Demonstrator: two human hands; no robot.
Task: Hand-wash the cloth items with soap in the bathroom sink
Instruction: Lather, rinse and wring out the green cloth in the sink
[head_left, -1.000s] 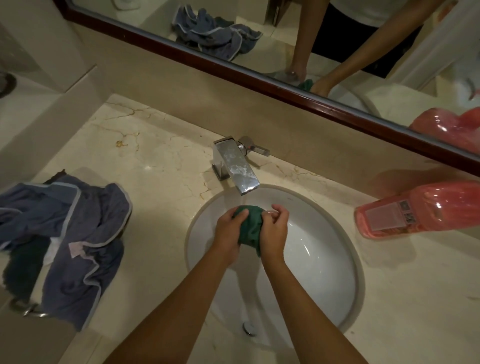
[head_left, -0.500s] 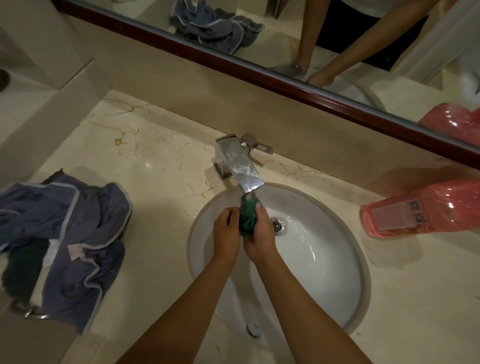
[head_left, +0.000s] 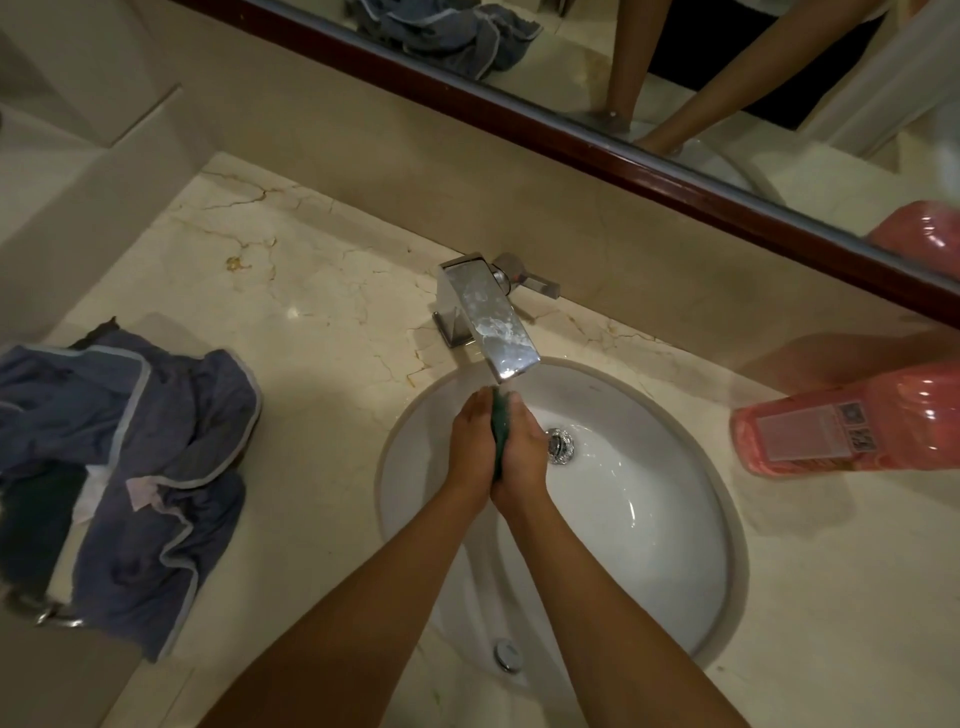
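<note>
Both hands over the white sink (head_left: 649, 587), right under the tap (head_left: 491, 322). Left hand (head_left: 472, 449) and right hand (head_left: 524, 452) pressed palm to palm, green cloth (head_left: 500, 431) sandwiched between them — only a thin edge of it shows. Drain (head_left: 561, 446) just right of the hands. Blue garments (head_left: 156, 467) heaped on the marble counter (head_left: 322, 332), well to the left. Pink bottle (head_left: 852, 421) lying on its side at right — label up.
</note>
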